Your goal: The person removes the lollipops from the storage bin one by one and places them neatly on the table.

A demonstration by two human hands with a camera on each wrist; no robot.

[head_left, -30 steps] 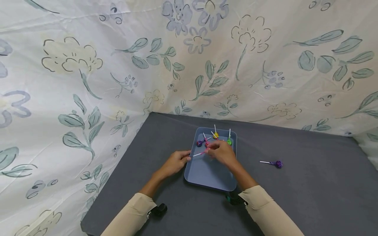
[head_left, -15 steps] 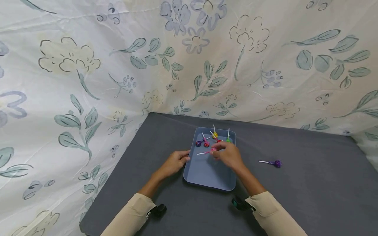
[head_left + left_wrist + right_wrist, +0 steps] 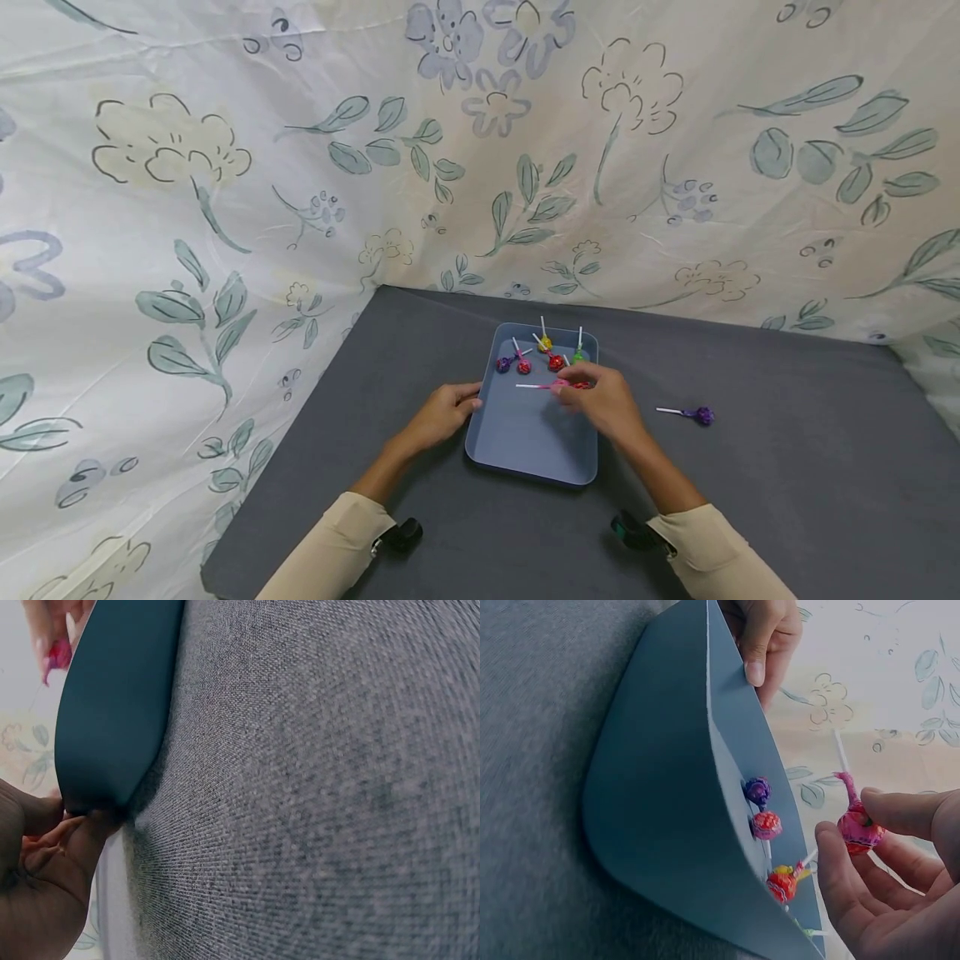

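In the head view, a blue-grey tray [image 3: 525, 442] lies on a dark grey table. My left hand [image 3: 447, 414] grips its left rim, with the thumb at the edge. My right hand [image 3: 606, 402] is over the tray's right side and pinches a pink-wrapped lollipop [image 3: 860, 829] by its head between thumb and fingers; the white stick points left. Towards the tray's far end lie a purple lollipop [image 3: 503, 364], a pink lollipop [image 3: 523, 366], a red lollipop [image 3: 556, 362], a yellow lollipop [image 3: 545, 342] and a green lollipop [image 3: 578, 356], which the right hand partly hides.
Another purple lollipop [image 3: 703, 416] lies on the table [image 3: 795, 467] to the right of the tray. A floral cloth [image 3: 480, 200] hangs behind and to the left of the table. A black wrist device [image 3: 405, 536] sits at each sleeve.
My right hand has moved right across the tray with the pink lollipop, and its stick has turned from slanted to nearly level. My left hand keeps its place on the rim.
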